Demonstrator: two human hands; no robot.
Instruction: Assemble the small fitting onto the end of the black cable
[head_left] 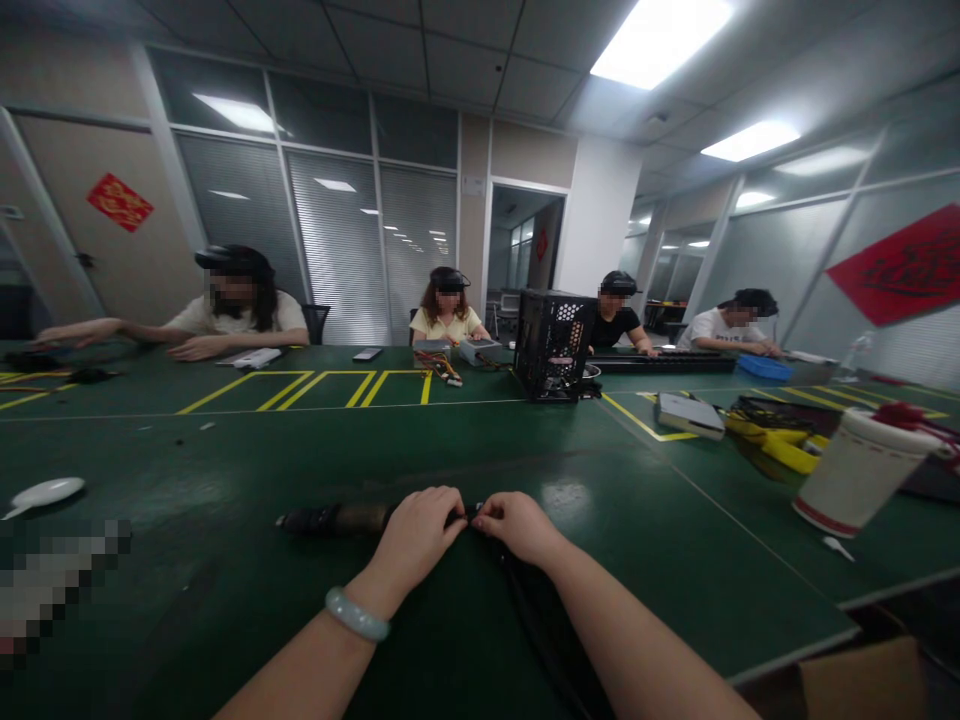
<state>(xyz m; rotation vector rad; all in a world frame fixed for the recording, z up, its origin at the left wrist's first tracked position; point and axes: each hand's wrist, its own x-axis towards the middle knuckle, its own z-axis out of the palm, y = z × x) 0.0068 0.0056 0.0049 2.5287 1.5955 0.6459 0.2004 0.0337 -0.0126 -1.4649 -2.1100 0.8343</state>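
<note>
A dark cylindrical tool (337, 520) lies on the green table, its narrow tip pointing left. It looks like an electric screwdriver, with a brownish band round its body. My left hand (420, 525) is closed over its right end, which the fingers partly hide. Just to the right, my right hand (517, 525) pinches the black cord (517, 580) close to where it meets the tool. Both sets of fingertips are nearly together. From there the cord trails down toward me, beside and under my right forearm.
A white spoon (49, 492) lies at left. On the right stand a paper cup (862, 470), yellow trays (795, 450) and a flat grey box (690, 415). A black computer case (553, 345) stands across the table (225, 620), where several people sit working.
</note>
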